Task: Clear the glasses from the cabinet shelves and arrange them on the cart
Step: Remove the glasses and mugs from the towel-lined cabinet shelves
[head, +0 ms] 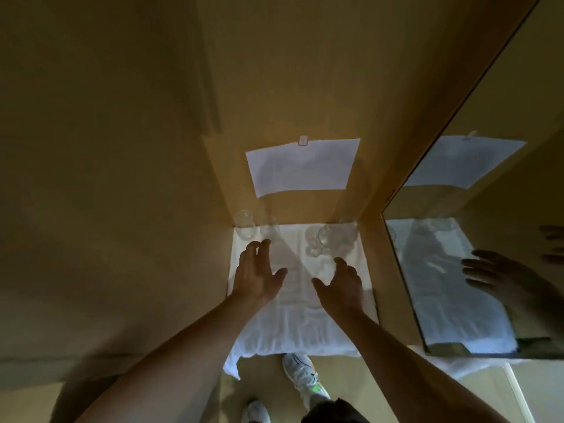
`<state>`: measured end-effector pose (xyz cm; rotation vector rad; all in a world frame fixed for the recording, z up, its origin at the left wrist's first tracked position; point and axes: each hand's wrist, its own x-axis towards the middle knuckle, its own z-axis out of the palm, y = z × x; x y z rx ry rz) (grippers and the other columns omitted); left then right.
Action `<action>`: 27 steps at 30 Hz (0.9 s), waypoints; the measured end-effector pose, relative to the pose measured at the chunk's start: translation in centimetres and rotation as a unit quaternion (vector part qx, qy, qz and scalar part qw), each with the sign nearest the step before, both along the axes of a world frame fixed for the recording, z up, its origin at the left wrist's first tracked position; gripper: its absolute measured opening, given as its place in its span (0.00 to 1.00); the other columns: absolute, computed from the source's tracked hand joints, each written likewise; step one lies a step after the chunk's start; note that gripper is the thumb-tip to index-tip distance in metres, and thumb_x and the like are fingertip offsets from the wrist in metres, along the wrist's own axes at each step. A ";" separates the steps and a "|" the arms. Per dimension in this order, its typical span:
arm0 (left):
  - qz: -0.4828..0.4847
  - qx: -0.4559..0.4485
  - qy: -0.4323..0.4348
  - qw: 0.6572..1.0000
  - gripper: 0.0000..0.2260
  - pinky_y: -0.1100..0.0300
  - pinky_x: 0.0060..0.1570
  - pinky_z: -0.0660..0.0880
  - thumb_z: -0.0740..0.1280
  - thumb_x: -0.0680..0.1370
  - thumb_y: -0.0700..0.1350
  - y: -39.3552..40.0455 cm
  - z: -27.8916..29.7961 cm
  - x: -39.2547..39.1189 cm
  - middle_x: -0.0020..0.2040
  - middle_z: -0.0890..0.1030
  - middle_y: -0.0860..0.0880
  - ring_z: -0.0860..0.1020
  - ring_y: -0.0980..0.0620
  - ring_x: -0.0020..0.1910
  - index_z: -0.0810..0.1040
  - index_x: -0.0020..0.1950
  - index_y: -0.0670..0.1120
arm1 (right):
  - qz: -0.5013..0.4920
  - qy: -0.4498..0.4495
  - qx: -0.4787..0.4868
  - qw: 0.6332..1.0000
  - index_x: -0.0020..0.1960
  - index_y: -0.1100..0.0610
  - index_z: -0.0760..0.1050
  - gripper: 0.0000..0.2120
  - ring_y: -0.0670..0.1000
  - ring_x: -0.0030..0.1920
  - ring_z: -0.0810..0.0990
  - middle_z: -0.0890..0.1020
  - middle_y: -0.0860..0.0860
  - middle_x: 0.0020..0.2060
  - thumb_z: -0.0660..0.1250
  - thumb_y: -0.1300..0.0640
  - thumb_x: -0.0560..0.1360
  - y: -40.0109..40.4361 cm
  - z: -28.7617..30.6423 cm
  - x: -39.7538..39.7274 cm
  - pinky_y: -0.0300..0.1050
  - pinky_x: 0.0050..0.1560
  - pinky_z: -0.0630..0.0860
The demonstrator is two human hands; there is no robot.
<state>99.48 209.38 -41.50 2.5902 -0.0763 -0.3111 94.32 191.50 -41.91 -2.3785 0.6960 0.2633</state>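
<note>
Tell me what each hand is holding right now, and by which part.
Nothing is held. The left hand and right hand reach open over the white cloth, short of the glasses.

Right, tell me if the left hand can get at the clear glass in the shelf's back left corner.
Probably yes: the left hand hovers open just short of the clear glass, with only bare white cloth between.

We see a dim, yellow-brown frame; the brightest areas are the white cloth [293,328] at lower centre and the paper sheet [302,166] above it. The glass door [476,239] at right mirrors them. Edges bend and soften; the glasses [323,239] blur.
</note>
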 end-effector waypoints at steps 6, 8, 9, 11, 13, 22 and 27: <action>0.018 0.000 0.043 0.999 0.37 0.54 0.69 0.65 0.71 0.76 0.57 -2.6 -3.9 3.4 0.76 0.65 0.44 0.66 0.44 0.73 0.60 0.79 0.47 | -0.029 0.049 0.050 0.997 0.77 0.58 0.62 0.37 0.59 0.70 0.72 0.73 0.59 0.70 0.73 0.46 0.75 -1.0 -5.1 4.3 0.52 0.68 0.71; 0.045 -0.011 0.051 0.998 0.36 0.54 0.68 0.67 0.72 0.76 0.56 -3.4 -5.7 4.8 0.76 0.65 0.45 0.66 0.44 0.74 0.61 0.79 0.47 | -0.039 0.067 0.058 0.995 0.77 0.58 0.62 0.37 0.59 0.70 0.72 0.73 0.59 0.70 0.72 0.46 0.75 -1.5 -7.3 5.9 0.53 0.69 0.71; 0.057 -0.017 0.054 0.997 0.36 0.53 0.67 0.68 0.73 0.76 0.55 -3.7 -6.7 5.5 0.76 0.66 0.44 0.66 0.44 0.74 0.62 0.79 0.47 | -0.043 0.076 0.059 0.994 0.77 0.58 0.62 0.37 0.60 0.70 0.72 0.73 0.59 0.70 0.72 0.46 0.76 -1.8 -8.4 6.7 0.53 0.69 0.71; 0.070 -0.014 0.062 0.996 0.36 0.52 0.69 0.67 0.73 0.76 0.55 -3.8 -8.7 7.2 0.76 0.65 0.43 0.65 0.43 0.75 0.62 0.79 0.47 | -0.054 0.100 0.068 0.991 0.76 0.58 0.63 0.36 0.61 0.69 0.73 0.73 0.60 0.69 0.72 0.46 0.76 -2.4 -10.8 8.4 0.54 0.68 0.70; 0.082 -0.003 0.073 0.994 0.37 0.51 0.70 0.65 0.72 0.76 0.56 -3.6 -10.8 9.2 0.78 0.63 0.43 0.62 0.44 0.76 0.60 0.80 0.47 | -0.062 0.124 0.074 0.987 0.75 0.59 0.65 0.34 0.61 0.67 0.74 0.75 0.61 0.68 0.72 0.46 0.76 -2.8 -13.1 9.9 0.53 0.66 0.71; 0.158 -0.038 0.113 0.980 0.42 0.53 0.71 0.63 0.74 0.75 0.57 -2.7 -19.6 14.8 0.79 0.61 0.43 0.61 0.43 0.77 0.55 0.82 0.46 | -0.296 0.152 0.269 0.904 0.73 0.59 0.70 0.30 0.57 0.55 0.80 0.79 0.58 0.60 0.74 0.50 0.75 -3.3 -22.6 15.8 0.55 0.63 0.78; 0.201 -0.058 0.132 0.969 0.47 0.54 0.73 0.61 0.76 0.73 0.59 -2.4 -23.0 16.2 0.80 0.59 0.43 0.60 0.45 0.78 0.53 0.82 0.45 | -0.384 0.083 0.382 0.836 0.72 0.55 0.70 0.26 0.55 0.51 0.81 0.79 0.58 0.60 0.74 0.58 0.76 -2.7 -25.6 16.3 0.53 0.54 0.82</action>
